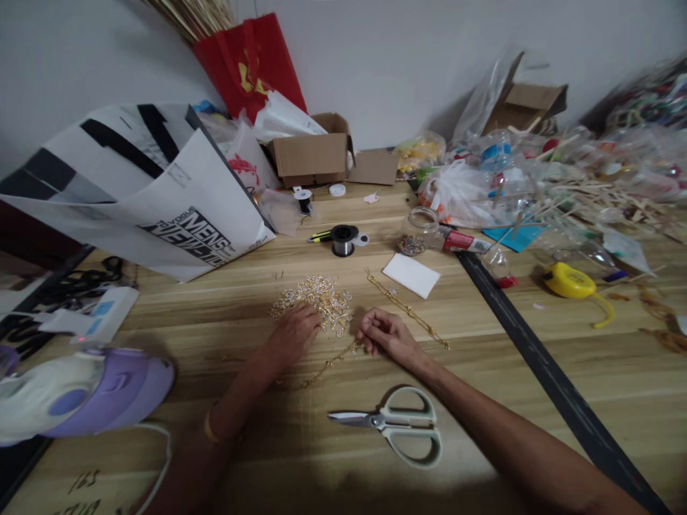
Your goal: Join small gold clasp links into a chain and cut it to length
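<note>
Scissors [378,420] are laid open-handled on the table [494,379]. Above them a gold chain [328,363] is stretched, its upper end apparently pinched in the closed grip of the right hand [387,335]. Clear-and-gold pieces [322,295] are touched by the curled left hand [298,332]; whether any is held cannot be told. Probably light, limp and slippery, the chain is best taken by an end link

left forearm [236,402]: bare, angled up from lower left
left hand [294,335]: palm down, fingers curled
right forearm [483,415]: bare, slanting from lower right
right hand [391,332]: thumb and fingertips together
</note>
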The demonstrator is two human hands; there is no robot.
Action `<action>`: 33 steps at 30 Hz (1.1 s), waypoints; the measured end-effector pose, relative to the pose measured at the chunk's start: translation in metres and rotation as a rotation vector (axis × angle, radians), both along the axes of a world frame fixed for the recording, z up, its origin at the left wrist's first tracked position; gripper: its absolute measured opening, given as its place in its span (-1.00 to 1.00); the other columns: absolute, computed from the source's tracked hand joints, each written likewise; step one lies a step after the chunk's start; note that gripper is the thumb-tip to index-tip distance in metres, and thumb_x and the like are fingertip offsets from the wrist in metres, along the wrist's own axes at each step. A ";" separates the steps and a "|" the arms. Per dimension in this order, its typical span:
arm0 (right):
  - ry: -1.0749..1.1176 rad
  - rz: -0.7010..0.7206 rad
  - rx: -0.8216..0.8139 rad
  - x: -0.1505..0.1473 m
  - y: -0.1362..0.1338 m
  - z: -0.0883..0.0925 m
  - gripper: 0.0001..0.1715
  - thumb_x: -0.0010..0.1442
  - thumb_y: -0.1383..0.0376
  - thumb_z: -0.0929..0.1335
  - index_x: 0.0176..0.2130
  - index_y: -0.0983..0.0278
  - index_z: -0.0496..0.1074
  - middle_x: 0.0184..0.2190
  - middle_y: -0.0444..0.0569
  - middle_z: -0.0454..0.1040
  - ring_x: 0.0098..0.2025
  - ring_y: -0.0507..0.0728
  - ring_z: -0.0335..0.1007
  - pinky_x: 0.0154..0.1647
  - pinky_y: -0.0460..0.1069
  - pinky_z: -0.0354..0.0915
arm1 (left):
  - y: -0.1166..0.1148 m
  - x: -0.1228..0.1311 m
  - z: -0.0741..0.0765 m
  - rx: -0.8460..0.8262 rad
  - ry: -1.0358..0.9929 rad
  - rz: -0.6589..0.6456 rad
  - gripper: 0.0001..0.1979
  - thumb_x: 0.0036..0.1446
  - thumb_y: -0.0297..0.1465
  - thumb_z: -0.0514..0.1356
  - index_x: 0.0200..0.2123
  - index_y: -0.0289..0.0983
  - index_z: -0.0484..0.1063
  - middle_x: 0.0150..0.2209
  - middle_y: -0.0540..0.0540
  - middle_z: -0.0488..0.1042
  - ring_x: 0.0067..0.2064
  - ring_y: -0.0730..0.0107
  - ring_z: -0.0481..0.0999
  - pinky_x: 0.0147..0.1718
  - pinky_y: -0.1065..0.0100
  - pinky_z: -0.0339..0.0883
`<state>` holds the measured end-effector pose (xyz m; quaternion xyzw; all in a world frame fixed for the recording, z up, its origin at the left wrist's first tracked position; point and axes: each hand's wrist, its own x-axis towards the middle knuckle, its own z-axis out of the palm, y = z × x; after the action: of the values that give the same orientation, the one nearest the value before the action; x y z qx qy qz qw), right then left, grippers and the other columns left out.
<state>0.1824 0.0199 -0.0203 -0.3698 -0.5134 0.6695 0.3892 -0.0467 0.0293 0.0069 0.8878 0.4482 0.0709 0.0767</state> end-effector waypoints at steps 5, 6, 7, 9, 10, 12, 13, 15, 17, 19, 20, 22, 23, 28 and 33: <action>0.003 -0.011 -0.010 0.000 0.000 0.002 -0.62 0.06 0.05 0.38 -0.43 0.30 0.27 -0.52 -0.11 0.44 -0.65 -0.07 0.27 -0.70 -0.18 0.22 | 0.003 -0.003 0.002 -0.064 -0.147 0.080 -0.80 0.14 -0.50 0.04 -0.49 -0.28 0.40 -0.45 -0.06 0.38 -0.30 0.33 0.35 -0.23 0.30 0.23; 0.003 -0.011 -0.011 -0.001 0.000 0.002 -0.62 0.05 0.05 0.38 -0.43 0.30 0.27 -0.52 -0.11 0.44 -0.65 -0.07 0.27 -0.70 -0.18 0.22 | 0.004 -0.004 0.002 -0.091 -0.196 0.103 -0.82 0.12 -0.50 0.06 -0.49 -0.28 0.40 -0.46 -0.05 0.39 -0.32 0.35 0.36 -0.26 0.33 0.24; 0.005 -0.010 -0.011 -0.001 0.000 0.002 -0.61 0.05 0.05 0.38 -0.43 0.30 0.27 -0.52 -0.11 0.44 -0.65 -0.07 0.27 -0.70 -0.18 0.22 | 0.004 -0.005 0.003 -0.125 -0.246 0.127 -0.83 0.10 -0.49 0.07 -0.49 -0.29 0.41 -0.46 -0.05 0.40 -0.33 0.36 0.36 -0.28 0.35 0.24; 0.010 -0.005 -0.012 -0.001 0.000 0.002 -0.61 0.05 0.04 0.39 -0.43 0.30 0.27 -0.52 -0.11 0.44 -0.65 -0.07 0.27 -0.71 -0.18 0.22 | 0.005 -0.007 0.003 -0.198 -0.339 0.181 -0.85 0.07 -0.46 0.09 -0.48 -0.31 0.43 -0.46 -0.05 0.42 -0.36 0.39 0.38 -0.34 0.37 0.25; 0.012 -0.004 -0.012 -0.001 0.000 0.002 -0.61 0.05 0.04 0.39 -0.43 0.30 0.27 -0.53 -0.11 0.44 -0.65 -0.07 0.27 -0.71 -0.17 0.22 | 0.005 -0.008 0.003 -0.233 -0.380 0.212 -0.85 0.06 -0.43 0.10 -0.47 -0.31 0.44 -0.46 -0.05 0.44 -0.37 0.39 0.39 -0.36 0.38 0.25; 0.015 -0.003 -0.011 -0.001 0.000 0.002 -0.61 0.05 0.04 0.38 -0.43 0.30 0.27 -0.54 -0.12 0.43 -0.65 -0.07 0.26 -0.70 -0.17 0.22 | 0.005 -0.009 0.003 -0.307 -0.449 0.278 -0.84 0.04 -0.39 0.11 -0.47 -0.32 0.46 -0.46 -0.04 0.47 -0.40 0.41 0.40 -0.40 0.40 0.24; 0.016 -0.003 -0.010 -0.001 0.000 0.001 -0.61 0.05 0.04 0.38 -0.43 0.30 0.27 -0.54 -0.12 0.43 -0.65 -0.07 0.26 -0.71 -0.17 0.21 | 0.005 -0.009 0.003 -0.344 -0.484 0.310 -0.83 0.03 -0.37 0.13 -0.47 -0.32 0.46 -0.47 -0.04 0.48 -0.42 0.41 0.41 -0.42 0.41 0.24; 0.014 -0.003 -0.005 0.000 0.000 0.001 -0.61 0.06 0.04 0.38 -0.43 0.30 0.27 -0.54 -0.12 0.43 -0.65 -0.07 0.26 -0.70 -0.17 0.20 | 0.004 -0.009 0.001 -0.417 -0.551 0.367 -0.82 0.01 -0.34 0.15 -0.47 -0.34 0.46 -0.49 -0.03 0.50 -0.44 0.42 0.42 -0.43 0.42 0.25; 0.008 0.000 -0.003 0.000 0.000 0.000 -0.62 0.07 0.04 0.38 -0.43 0.30 0.27 -0.54 -0.12 0.43 -0.65 -0.07 0.26 -0.70 -0.18 0.20 | 0.004 -0.010 0.000 -0.471 -0.616 0.404 -0.81 -0.02 -0.32 0.18 -0.48 -0.35 0.46 -0.52 -0.03 0.50 -0.46 0.44 0.43 -0.45 0.44 0.25; 0.002 0.003 -0.004 0.000 0.000 -0.001 -0.62 0.07 0.04 0.37 -0.42 0.30 0.27 -0.54 -0.12 0.43 -0.65 -0.07 0.26 -0.69 -0.18 0.21 | 0.004 -0.010 -0.003 -0.496 -0.681 0.415 -0.82 -0.04 -0.32 0.20 -0.48 -0.35 0.47 -0.52 -0.03 0.51 -0.47 0.45 0.44 -0.47 0.45 0.26; 0.001 0.002 -0.006 0.000 0.000 -0.001 -0.62 0.07 0.04 0.37 -0.42 0.30 0.27 -0.54 -0.12 0.43 -0.65 -0.07 0.26 -0.70 -0.18 0.21 | 0.004 -0.010 -0.004 -0.502 -0.714 0.416 -0.82 -0.05 -0.32 0.21 -0.48 -0.34 0.47 -0.51 -0.03 0.52 -0.47 0.45 0.44 -0.47 0.46 0.27; 0.002 -0.004 -0.007 0.000 0.000 -0.001 -0.61 0.06 0.04 0.38 -0.43 0.31 0.27 -0.54 -0.12 0.43 -0.65 -0.07 0.26 -0.70 -0.18 0.21 | 0.004 -0.009 -0.006 -0.513 -0.772 0.409 -0.84 -0.08 -0.34 0.23 -0.47 -0.34 0.47 -0.50 -0.04 0.53 -0.46 0.45 0.46 -0.46 0.46 0.29; 0.003 -0.007 -0.006 0.000 0.000 -0.001 -0.60 0.06 0.04 0.38 -0.43 0.31 0.27 -0.54 -0.12 0.43 -0.65 -0.08 0.26 -0.70 -0.18 0.20 | 0.004 -0.009 -0.006 -0.517 -0.794 0.403 -0.85 -0.09 -0.35 0.24 -0.47 -0.33 0.47 -0.49 -0.04 0.54 -0.46 0.45 0.47 -0.45 0.46 0.31; 0.005 -0.007 -0.001 -0.001 0.000 0.000 -0.61 0.06 0.04 0.38 -0.43 0.31 0.28 -0.59 -0.14 0.40 -0.66 -0.07 0.26 -0.70 -0.18 0.20 | 0.004 -0.008 -0.004 -0.530 -0.850 0.380 -0.85 -0.11 -0.36 0.25 -0.45 -0.33 0.46 -0.46 -0.06 0.56 -0.40 0.40 0.52 -0.38 0.42 0.37; 0.015 -0.005 0.000 -0.001 0.000 -0.001 -0.61 0.06 0.04 0.38 -0.44 0.30 0.27 -0.57 -0.14 0.41 -0.66 -0.07 0.26 -0.70 -0.18 0.22 | 0.004 -0.009 -0.006 -0.563 -0.868 0.369 -0.85 -0.11 -0.37 0.25 -0.43 -0.32 0.45 -0.42 -0.07 0.57 -0.36 0.37 0.54 -0.32 0.37 0.39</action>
<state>0.1818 0.0201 -0.0209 -0.3658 -0.5097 0.6713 0.3946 -0.0558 0.0336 0.0005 0.6288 0.5255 0.3205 0.4752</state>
